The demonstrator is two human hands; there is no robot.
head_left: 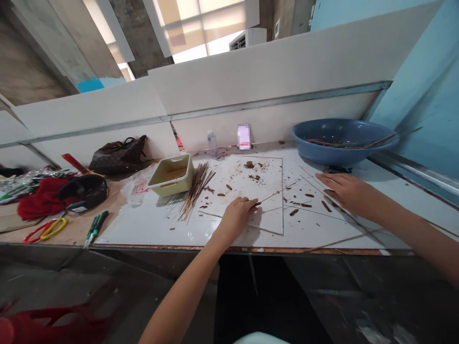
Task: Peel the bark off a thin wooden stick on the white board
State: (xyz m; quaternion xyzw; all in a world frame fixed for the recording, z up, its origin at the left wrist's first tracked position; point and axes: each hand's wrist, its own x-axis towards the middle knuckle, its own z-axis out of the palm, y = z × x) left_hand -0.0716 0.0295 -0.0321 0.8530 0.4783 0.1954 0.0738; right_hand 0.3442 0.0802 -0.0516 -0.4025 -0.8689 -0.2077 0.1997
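Note:
My left hand (236, 215) pinches a thin wooden stick (276, 193) at the middle of the white board (150, 229), and the stick runs up and to the right. My right hand (346, 193) lies flat on the board with its fingers spread, close to the blue bowl. Long thin sticks (340, 200) pass under or beside it, though I cannot tell if it presses on them. Small brown pieces (294, 211) lie scattered around both hands. A bundle of thin sticks (195, 191) lies to the left of my left hand.
A blue bowl (344, 141) holding sticks stands at the back right. A cream plastic tray (171, 174), a water bottle (212, 144) and a blurred phone (244, 137) stand behind the board. Further left are a handbag (118, 155), red cloth (43, 198) and yellow-handled scissors (53, 229).

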